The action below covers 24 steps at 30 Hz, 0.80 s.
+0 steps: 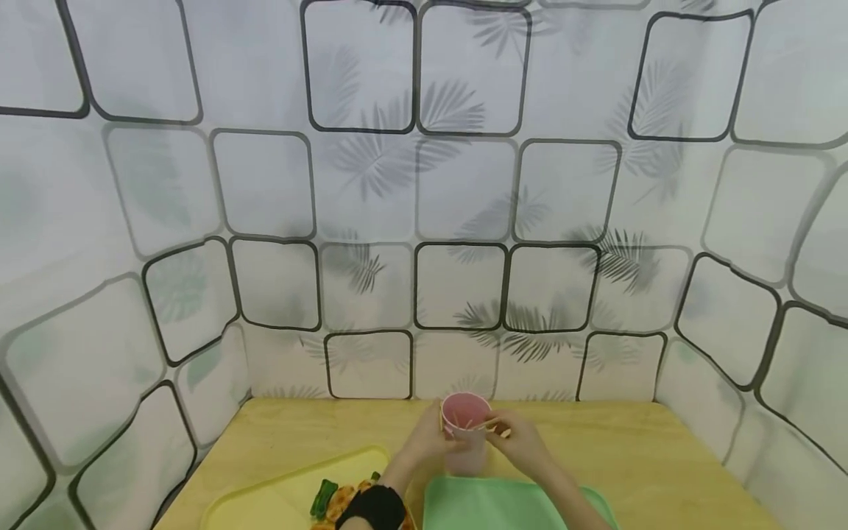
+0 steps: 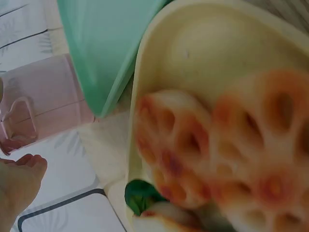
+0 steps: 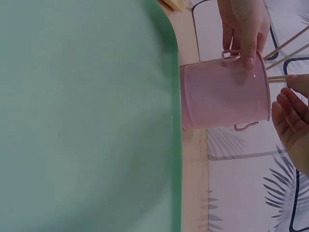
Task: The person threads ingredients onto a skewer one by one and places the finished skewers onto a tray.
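Note:
A pink bucket point(image 1: 466, 449) with small side handles stands upright on the table behind the green tray point(image 1: 503, 504). My left hand point(image 1: 427, 436) grips its left side near the rim, the thumb point(image 3: 248, 48) lying on the outer wall by one handle. On the other side, my right hand point(image 1: 520, 442) pinches thin wooden chopsticks point(image 3: 277, 79) at the bucket's mouth. More chopsticks point(image 3: 288, 44) lean out of the bucket near the left hand. In the left wrist view, the left hand's fingers point(image 2: 31, 162) are beside the bucket's handle.
To the left lies a yellow tray point(image 1: 255, 508) with browned lotus-root slices point(image 2: 275, 159) and a green vegetable piece point(image 1: 323, 498). The wooden table point(image 1: 636, 449) reaches back to a patterned curtain point(image 1: 371, 294), which surrounds it on three sides. A black band point(image 1: 377, 506) circles the left wrist.

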Each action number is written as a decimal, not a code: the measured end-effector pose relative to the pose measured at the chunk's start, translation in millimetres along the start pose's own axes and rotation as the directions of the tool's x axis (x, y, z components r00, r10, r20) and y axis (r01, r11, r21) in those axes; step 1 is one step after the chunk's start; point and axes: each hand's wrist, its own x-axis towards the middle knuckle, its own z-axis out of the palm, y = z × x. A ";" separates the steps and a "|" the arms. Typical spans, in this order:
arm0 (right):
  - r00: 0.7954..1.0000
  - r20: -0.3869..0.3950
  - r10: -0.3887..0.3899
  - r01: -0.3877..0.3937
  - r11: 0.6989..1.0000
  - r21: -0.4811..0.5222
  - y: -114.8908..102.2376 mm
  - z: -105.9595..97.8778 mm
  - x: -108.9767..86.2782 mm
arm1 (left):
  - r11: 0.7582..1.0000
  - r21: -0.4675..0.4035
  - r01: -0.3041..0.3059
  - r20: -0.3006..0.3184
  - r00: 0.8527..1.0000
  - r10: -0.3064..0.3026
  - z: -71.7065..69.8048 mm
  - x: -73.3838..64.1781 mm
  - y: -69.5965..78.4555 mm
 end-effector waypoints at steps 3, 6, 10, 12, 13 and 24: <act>0.994 -0.038 -0.099 0.099 0.995 0.006 0.2 8.8 0.8 | 0.994 -0.107 0.036 -0.019 0.999 -0.038 5.2 -3.4 -1.5; 0.982 -0.084 -0.168 0.167 0.986 -0.024 -0.9 13.1 2.6 | 0.991 -0.125 0.043 -0.033 0.998 -0.047 7.3 -4.9 -0.4; 0.975 -0.110 -0.193 0.188 0.980 -0.059 -2.3 14.1 5.2 | 0.994 -0.107 0.029 -0.048 0.998 -0.034 8.8 -3.6 0.2; 0.975 -0.125 -0.186 0.180 0.982 -0.057 -1.7 15.0 5.5 | 0.992 -0.119 0.040 -0.058 0.997 -0.047 11.1 -3.8 -1.1; 0.976 -0.129 -0.173 0.168 0.985 -0.046 -1.1 15.7 5.4 | 0.990 -0.133 0.051 -0.065 0.996 -0.060 12.3 -4.0 -2.1; 0.986 -0.166 -0.019 0.002 0.995 -0.104 6.0 14.7 6.5 | 0.976 -0.150 0.158 -0.115 0.978 -0.176 20.8 -0.8 -11.5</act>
